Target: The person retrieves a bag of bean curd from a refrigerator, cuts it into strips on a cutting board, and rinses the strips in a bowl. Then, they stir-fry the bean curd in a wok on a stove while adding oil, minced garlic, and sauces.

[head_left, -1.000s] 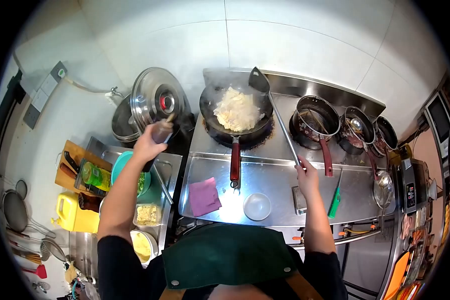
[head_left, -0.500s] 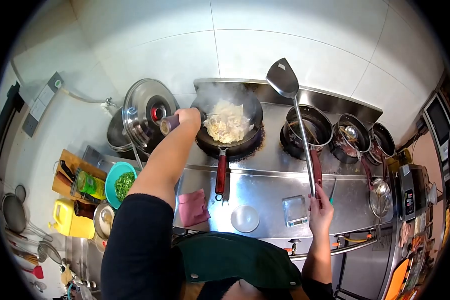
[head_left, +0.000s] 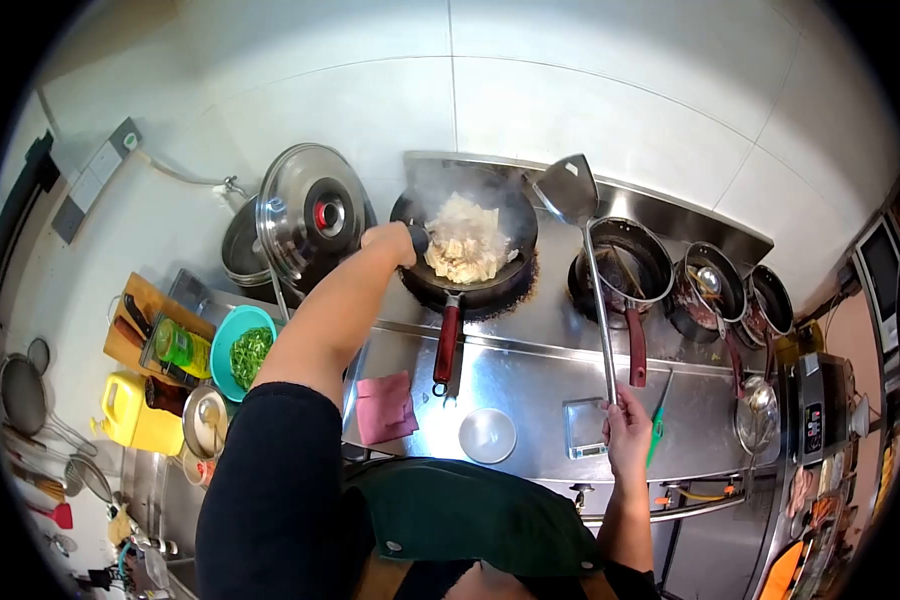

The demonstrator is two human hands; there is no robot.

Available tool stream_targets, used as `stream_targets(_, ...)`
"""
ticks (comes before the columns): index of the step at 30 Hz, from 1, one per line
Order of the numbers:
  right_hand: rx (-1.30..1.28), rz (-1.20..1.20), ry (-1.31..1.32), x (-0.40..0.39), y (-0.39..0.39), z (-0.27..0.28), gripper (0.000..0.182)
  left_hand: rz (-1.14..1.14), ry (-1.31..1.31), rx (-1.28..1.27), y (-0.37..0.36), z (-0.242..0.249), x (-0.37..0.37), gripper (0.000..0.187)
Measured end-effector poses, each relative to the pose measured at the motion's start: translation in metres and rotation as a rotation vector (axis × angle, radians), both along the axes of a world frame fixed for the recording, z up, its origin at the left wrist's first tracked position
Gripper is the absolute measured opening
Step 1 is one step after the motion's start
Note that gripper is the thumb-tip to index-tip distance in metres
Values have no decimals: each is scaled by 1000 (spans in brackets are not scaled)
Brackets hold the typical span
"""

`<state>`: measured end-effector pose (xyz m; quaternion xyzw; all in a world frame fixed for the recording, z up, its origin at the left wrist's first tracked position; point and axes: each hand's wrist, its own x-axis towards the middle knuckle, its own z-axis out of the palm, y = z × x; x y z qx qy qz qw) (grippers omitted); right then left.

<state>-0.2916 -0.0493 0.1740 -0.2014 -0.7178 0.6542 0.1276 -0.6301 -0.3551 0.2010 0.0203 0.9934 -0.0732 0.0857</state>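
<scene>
My left hand is closed around a seasoning bottle, most of it hidden by the hand; its black end points at the food. Below and beside it, pale sliced food steams in a wok with a red-brown handle. My right hand grips the lower end of the long handle of a wok spatula. The spatula's blade is raised, standing apart to the right of the wok. A small digital scale lies just left of my right hand, and a green-handled tool to its right.
Several dark pans, including one nearby pan, stand along the stove's right side. A large lid leans left of the wok. A teal bowl of chopped greens, a pink cloth and a white bowl are closer in.
The spatula has come down and its blade has tilted. My left hand has turned, so the bottle's body no longer shows. The view has shifted slightly.
</scene>
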Motion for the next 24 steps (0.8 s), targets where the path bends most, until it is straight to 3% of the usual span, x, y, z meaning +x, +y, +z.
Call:
stream_targets(3,56,60,-70,-1,0,-9,36,48,-138,466,-22,-32,-1,58)
stream_targets(5,134,117,-20,-7,1,-11,35,176,-268,1132,-20,-46,18,67)
stream_targets(8,195,112,-136,-24,-5,12,29,184,-114,1439,-11,-44,51,68)
stream_targets(11,579,221,-79,-61,11,21,30,126,41,1717,-15,-22,90,60)
stream_targets(12,864,236,61,-81,22,25,30,109,133,1794,-21,-24,93,57)
stream_targets(13,1143,242,208,-100,24,30,30,129,151,1806,-34,-15,104,57)
stream_targets(16,1460,374,-63,-135,-33,126,31,18,594,1752,-82,25,142,57)
stream_targets(18,1709,501,-216,-171,-53,160,24,93,733,1538,-132,64,181,60)
stream_targets(19,1825,555,-312,-192,-59,171,19,74,820,1546,-158,70,193,60)
stream_targets(21,1960,598,-409,-223,-76,188,14,220,1048,1203,-226,64,217,67)
stream_targets(22,1943,675,-481,-230,-91,197,15,352,1016,1255,-243,85,244,72)
stream_targets(24,1902,825,-591,-237,-125,198,19,399,1241,925,-308,77,273,72)
